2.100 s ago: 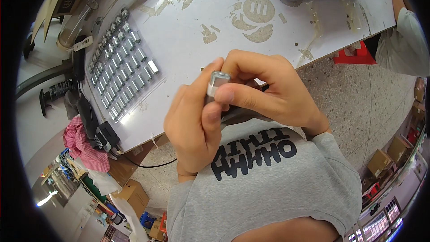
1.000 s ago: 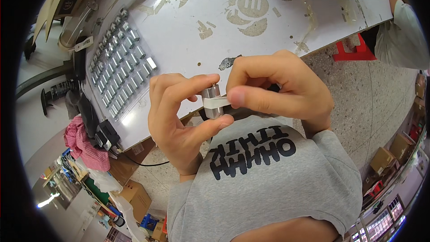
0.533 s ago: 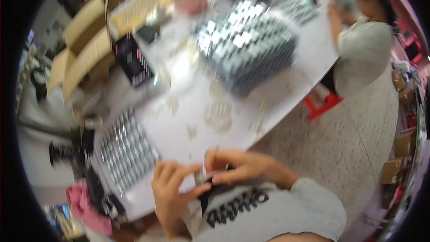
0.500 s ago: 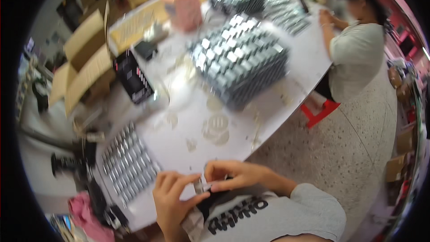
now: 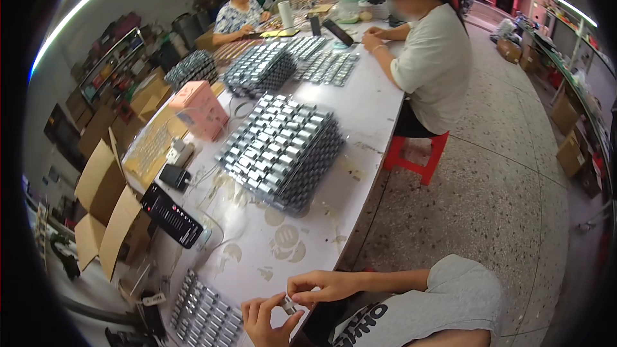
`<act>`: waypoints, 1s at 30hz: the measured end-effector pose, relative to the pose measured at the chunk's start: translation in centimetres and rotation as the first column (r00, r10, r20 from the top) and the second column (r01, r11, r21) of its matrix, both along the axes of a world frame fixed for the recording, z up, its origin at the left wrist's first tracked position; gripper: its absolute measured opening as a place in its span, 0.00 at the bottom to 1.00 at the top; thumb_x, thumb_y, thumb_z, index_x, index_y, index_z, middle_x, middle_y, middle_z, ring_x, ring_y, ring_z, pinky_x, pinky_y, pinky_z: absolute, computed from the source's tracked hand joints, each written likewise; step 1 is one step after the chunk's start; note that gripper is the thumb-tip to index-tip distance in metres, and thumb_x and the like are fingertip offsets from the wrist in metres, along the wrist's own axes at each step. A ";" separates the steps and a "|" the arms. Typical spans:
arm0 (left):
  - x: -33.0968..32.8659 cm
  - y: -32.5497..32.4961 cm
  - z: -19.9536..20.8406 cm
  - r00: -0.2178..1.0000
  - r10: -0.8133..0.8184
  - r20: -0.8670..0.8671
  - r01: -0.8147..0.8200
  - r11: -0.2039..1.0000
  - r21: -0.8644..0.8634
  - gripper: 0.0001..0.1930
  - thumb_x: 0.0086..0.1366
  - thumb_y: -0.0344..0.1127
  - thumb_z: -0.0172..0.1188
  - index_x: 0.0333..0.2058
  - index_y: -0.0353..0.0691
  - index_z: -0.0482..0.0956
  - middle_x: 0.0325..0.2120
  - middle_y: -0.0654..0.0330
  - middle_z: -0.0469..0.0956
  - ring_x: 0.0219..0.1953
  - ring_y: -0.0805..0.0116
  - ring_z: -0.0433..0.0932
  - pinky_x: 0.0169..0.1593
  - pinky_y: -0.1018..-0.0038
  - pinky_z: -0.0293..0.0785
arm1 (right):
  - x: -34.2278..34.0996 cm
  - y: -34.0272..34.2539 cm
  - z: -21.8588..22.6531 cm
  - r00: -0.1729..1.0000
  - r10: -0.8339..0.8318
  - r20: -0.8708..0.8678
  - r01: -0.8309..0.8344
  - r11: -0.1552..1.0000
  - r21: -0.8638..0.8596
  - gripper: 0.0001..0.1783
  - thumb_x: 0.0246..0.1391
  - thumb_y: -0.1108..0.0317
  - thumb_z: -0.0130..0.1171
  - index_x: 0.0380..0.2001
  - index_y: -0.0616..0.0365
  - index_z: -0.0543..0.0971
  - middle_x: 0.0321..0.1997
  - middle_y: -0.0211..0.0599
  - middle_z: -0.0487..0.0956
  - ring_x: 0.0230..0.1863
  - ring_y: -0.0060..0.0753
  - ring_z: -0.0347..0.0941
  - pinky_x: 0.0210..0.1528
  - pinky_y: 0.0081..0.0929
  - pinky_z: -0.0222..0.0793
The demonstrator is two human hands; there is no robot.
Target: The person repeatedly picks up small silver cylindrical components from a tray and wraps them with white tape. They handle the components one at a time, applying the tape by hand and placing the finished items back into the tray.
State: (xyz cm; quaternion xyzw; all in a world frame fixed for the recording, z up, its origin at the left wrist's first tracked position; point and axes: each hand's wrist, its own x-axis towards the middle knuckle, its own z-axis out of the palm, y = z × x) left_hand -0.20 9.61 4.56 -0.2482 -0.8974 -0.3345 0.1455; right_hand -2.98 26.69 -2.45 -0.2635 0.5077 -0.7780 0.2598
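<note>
Close to the table's near edge, my left hand (image 5: 265, 322) pinches a small silvery metal piece (image 5: 288, 306) between thumb and fingers. My right hand (image 5: 324, 287) meets it from the right, its fingertips closed at the piece's upper end. Whether those fingertips hold some tinier part is hidden. Left of my hands lies a clear tray of shiny metal cylinders (image 5: 207, 313), set in rows. Farther up the table stands a tall stack of similar filled trays (image 5: 276, 149).
A lit phone (image 5: 171, 216) leans beside an open cardboard box (image 5: 103, 202) at the left. Behind them are a black adapter (image 5: 174, 177), cables and a pink box (image 5: 199, 110). Across the right edge, a person (image 5: 430, 58) sits on a red stool (image 5: 421, 157); others sit farther back.
The view has swung upward, bringing in more of the room's far end. My hands stay together around the small metal piece and appear lower in the picture.
</note>
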 end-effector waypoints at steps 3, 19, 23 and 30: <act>-0.1 0.6 0.0 1.000 -0.013 0.002 0.013 1.000 0.012 0.21 0.33 0.28 0.66 0.32 0.41 0.75 0.24 0.60 0.73 0.31 0.61 0.68 0.37 0.68 0.64 | 0.1 0.7 1.1 0.999 0.007 -0.045 -0.007 1.000 -0.005 0.09 0.55 0.64 0.47 0.28 0.59 0.66 0.25 0.22 0.66 0.27 0.13 0.60 0.31 0.13 0.57; 1.0 1.7 -2.3 0.995 0.069 0.072 -0.097 0.821 0.562 0.24 0.35 0.41 0.67 0.32 0.36 0.74 0.27 0.60 0.71 0.35 0.63 0.64 0.42 0.70 0.59 | 0.2 -0.3 3.9 0.991 -0.048 0.122 0.054 0.997 -0.047 0.05 0.50 0.72 0.53 0.25 0.63 0.70 0.24 0.24 0.69 0.26 0.09 0.61 0.27 0.10 0.56; 0.6 2.6 -4.5 0.993 0.093 0.072 -0.116 0.672 0.731 0.28 0.37 0.55 0.65 0.35 0.43 0.74 0.46 0.53 0.62 0.49 0.62 0.59 0.49 0.67 0.52 | 0.2 -0.8 4.8 0.995 0.001 0.101 0.007 0.997 -0.077 0.07 0.51 0.68 0.52 0.28 0.62 0.72 0.21 0.24 0.69 0.20 0.11 0.60 0.21 0.10 0.54; 1.1 3.2 -4.9 0.976 -0.087 0.199 -0.127 0.511 0.850 0.31 0.37 0.59 0.64 0.38 0.45 0.75 0.50 0.51 0.58 0.54 0.60 0.55 0.51 0.66 0.50 | 0.3 -0.4 5.1 0.997 -0.073 0.008 0.073 0.997 -0.007 0.08 0.51 0.68 0.53 0.25 0.62 0.73 0.17 0.23 0.68 0.18 0.11 0.59 0.19 0.11 0.53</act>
